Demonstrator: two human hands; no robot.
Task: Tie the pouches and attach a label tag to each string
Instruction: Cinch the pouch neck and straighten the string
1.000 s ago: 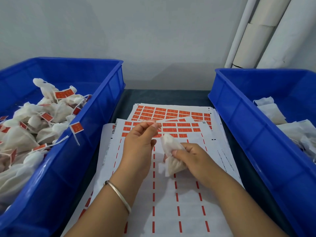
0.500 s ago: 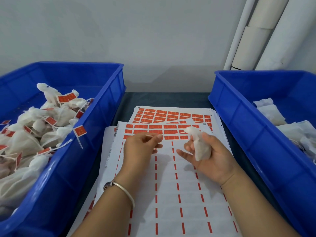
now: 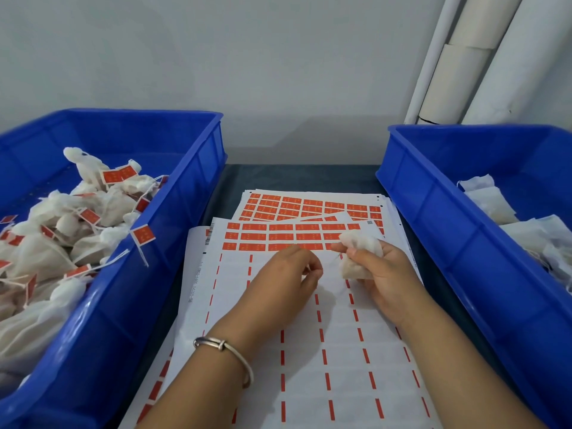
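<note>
Head view: one white pouch (image 3: 359,253) is gripped in the right hand (image 3: 387,274) at centre, its string (image 3: 332,260) pinched by the left hand (image 3: 288,280). Two blue bins are shown: tagged pouches (image 3: 62,236) at 9 o'clock, untied pouches (image 3: 507,218) at 3 o'clock (label sheets (image 3: 309,212) between).

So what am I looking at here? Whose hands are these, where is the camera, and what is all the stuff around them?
No machine here: a person works bare-handed, filmed by a camera on their head looking down. The right hand grips a small white pouch. The left hand pinches what seems to be its thin string. Under the hands lie label sheets with orange stickers, the nearer rows already peeled. The left bin holds tied pouches with orange tags; the right bin holds pouches without tags.
</note>
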